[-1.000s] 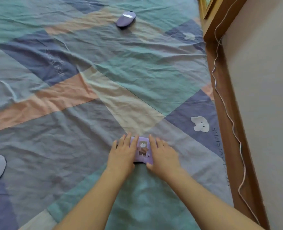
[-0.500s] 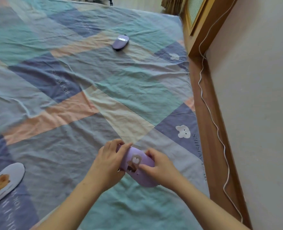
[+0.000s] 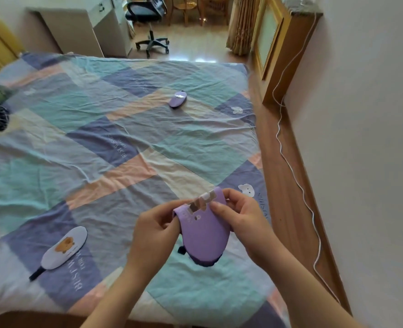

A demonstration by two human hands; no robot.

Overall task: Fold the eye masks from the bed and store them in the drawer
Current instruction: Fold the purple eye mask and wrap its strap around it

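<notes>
Both hands are holding a folded purple eye mask (image 3: 202, 235) above the bed (image 3: 124, 147), the left hand (image 3: 154, 229) pinching its left edge, the right hand (image 3: 239, 215) its top right. Beyond it, another purple eye mask (image 3: 177, 99) is lying flat; left of it, a white bear-print eye mask (image 3: 64, 247).

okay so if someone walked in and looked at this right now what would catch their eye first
First, the folded purple eye mask with a bear print, held up near the bed's right edge and pinched between the left hand and right hand. Next, the pastel patchwork bedspread, where a pale flat eye mask lies lower left and a small folded purple one farther back.
</notes>
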